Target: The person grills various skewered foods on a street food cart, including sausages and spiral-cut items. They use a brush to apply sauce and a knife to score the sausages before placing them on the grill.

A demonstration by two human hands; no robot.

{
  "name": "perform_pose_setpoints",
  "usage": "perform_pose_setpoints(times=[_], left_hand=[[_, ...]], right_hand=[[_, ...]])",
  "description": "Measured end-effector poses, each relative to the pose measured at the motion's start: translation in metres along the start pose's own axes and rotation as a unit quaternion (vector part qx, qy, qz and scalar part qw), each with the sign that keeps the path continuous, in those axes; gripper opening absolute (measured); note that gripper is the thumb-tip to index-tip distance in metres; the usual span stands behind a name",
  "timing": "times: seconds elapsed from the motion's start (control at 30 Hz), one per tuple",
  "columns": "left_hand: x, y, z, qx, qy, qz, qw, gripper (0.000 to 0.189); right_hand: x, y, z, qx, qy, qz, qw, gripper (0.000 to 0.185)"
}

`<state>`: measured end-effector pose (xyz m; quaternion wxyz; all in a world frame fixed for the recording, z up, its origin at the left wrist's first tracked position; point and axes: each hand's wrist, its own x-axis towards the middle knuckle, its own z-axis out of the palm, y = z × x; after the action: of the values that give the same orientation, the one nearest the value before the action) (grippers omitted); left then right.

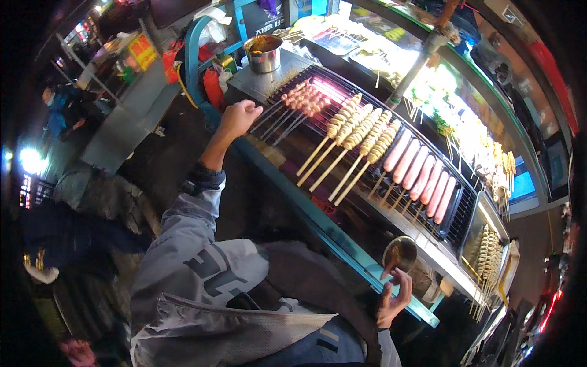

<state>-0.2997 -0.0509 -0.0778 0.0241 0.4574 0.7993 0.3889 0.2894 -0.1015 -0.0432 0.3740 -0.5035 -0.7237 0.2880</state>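
Note:
My left hand (pixel 239 120) is half curled at the grill's left end, beside the handle ends of several metal skewers of meat (pixel 306 98); whether it touches one, I cannot tell. Spiral-cut pieces on wooden sticks (pixel 364 128) lie mid-grill, their sticks pointing towards me. To their right, pink sausages on sticks (pixel 419 174) rest in a dark ridged tray (pixel 454 215). My right hand (pixel 395 298) is low at the cart's front, thumb and fingers apart. Just above its fingertips is a round, shiny metal disc or dish (pixel 400 253); contact is unclear.
A steel pot (pixel 263 52) with brown sauce stands on the metal top left of the grill (pixel 467 188). More spiral skewers (pixel 488 252) lie in a metal tray (pixel 488 208) at right. Brightly lit skewered food (pixel 435 98) lies behind a post (pixel 415 69). A blue rail (pixel 321 225) edges the cart.

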Motion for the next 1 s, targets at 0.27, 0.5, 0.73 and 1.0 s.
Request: perform_pose_setpoints(times=[0.27, 0.5, 0.73, 1.0], left_hand=[[0.047, -0.075, 0.02, -0.377, -0.39, -0.19, 0.819, 0.048], [0.055, -0.063, 0.037, -0.485, -0.534, -0.255, 0.643, 0.041], [0.067, -0.068, 0.033, -0.448, -0.587, -0.27, 0.618, 0.063], [0.106, -0.159, -0.033, -0.402, -0.614, -0.25, 0.631, 0.084]], right_hand=[[0.096, -0.173, 0.266, 0.054, -0.133, -0.076, 0.987, 0.041], [0.156, -0.214, 0.381, -0.203, 0.053, -0.019, 0.978, 0.053], [0.165, -0.21, 0.414, -0.244, 0.055, 0.044, 0.967, 0.078], [0.173, -0.24, 0.465, -0.344, 0.071, 0.169, 0.921, 0.103]])
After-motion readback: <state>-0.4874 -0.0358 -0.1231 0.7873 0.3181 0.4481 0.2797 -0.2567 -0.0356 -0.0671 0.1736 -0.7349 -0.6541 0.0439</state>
